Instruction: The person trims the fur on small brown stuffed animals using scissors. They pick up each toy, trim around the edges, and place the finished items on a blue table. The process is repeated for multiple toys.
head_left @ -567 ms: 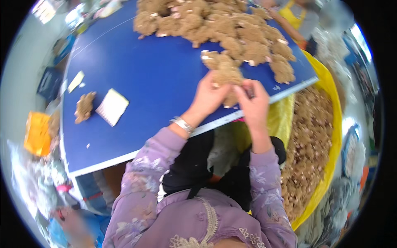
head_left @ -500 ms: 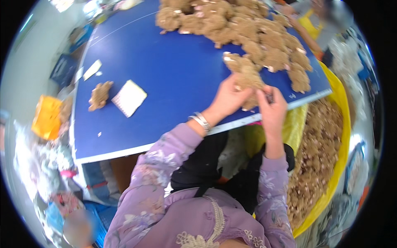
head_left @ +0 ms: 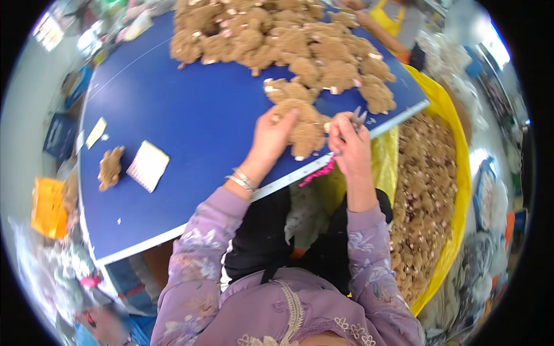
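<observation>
My left hand (head_left: 273, 134) pinches a fluffy brown plush toy skin (head_left: 306, 131) near the front edge of the blue table, its thumb on top. The skin looks flat, with small pale tabs at its edge. My right hand (head_left: 351, 147) is closed round small metal thread snips (head_left: 358, 118), whose tips point up and away. Its fingers are close to a pale tab on the right side of the skin; whether they touch it I cannot tell. From that hand a bright pink cord (head_left: 318, 173) hangs over the table edge. Another brown skin (head_left: 288, 90) lies just beyond.
A heap of brown plush skins (head_left: 254, 34) covers the far side of the blue table (head_left: 173, 109). At left lie a single small plush piece (head_left: 110, 168) and a paper pad (head_left: 148, 165). A yellow sack (head_left: 461, 173) full of brown pieces stands right. Another person's arm (head_left: 381, 32) shows far right.
The plush skin has been turned and spread flatter in my left hand. My right hand has drawn slightly away from it, and the snips and pink cord now show clearly. The view has shifted rightward.
</observation>
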### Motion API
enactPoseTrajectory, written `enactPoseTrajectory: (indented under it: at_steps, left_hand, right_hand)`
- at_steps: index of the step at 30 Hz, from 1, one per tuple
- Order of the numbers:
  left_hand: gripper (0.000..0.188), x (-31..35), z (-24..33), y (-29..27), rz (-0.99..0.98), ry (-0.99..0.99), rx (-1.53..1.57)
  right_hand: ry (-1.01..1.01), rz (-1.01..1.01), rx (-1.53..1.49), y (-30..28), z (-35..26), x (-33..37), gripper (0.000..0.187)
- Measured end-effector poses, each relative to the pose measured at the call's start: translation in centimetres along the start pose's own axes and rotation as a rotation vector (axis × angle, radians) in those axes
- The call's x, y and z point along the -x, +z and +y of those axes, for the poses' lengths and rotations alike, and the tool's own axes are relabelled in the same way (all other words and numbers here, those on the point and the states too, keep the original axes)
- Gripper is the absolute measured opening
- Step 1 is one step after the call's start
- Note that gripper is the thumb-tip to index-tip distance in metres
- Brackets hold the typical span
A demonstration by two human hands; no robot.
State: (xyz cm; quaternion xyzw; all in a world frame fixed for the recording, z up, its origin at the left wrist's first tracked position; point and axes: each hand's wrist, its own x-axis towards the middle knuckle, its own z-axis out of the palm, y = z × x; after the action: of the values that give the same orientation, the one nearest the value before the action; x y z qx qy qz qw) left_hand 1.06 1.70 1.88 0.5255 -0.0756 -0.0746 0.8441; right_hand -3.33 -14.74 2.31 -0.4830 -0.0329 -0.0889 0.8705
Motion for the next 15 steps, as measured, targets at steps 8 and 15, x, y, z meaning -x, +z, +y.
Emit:
enactPoseTrajectory:
  at_steps: [8,15]
  left_hand:
    - [0.029,0.3,-1.0,0.4,0.033,-0.072,0.032]
    - [0.026,0.8,-0.4,0.7,-0.006,-0.011,-0.113]
  right_hand:
    - [-0.093,-0.052,0.623,-1.9,-4.2,1.7,0.029]
    - [-0.112,-0.255,1.083,-0.4,-3.6,2.5,0.03]
